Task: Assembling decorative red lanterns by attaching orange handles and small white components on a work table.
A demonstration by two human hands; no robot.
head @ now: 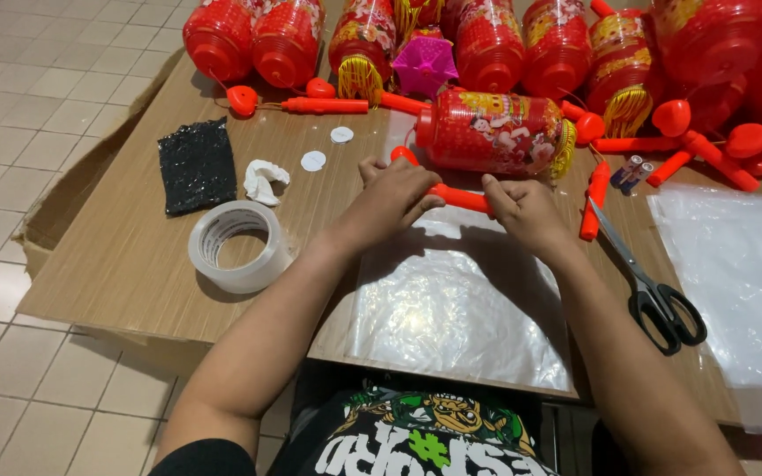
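Both hands (460,201) grip the orange handle (460,197) (lying left-right).

Tape roll (240,247), scissors (654,286), perhaps batteries (632,172).

A clear plastic bag (460,308) lies flat below the hands. Another clear bag (738,264) lies at the right, beside the scissors.

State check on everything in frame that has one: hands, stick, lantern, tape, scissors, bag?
left hand: closed on the orange stick
right hand: closed on the orange stick
orange stick: held level between both hands
red lantern: lying on its side, beyond the hands
tape roll: lying flat, untouched
scissors: blades shut, lying flat
clear plastic bag: flat, empty, under the wrists
batteries: two, loose, side by side
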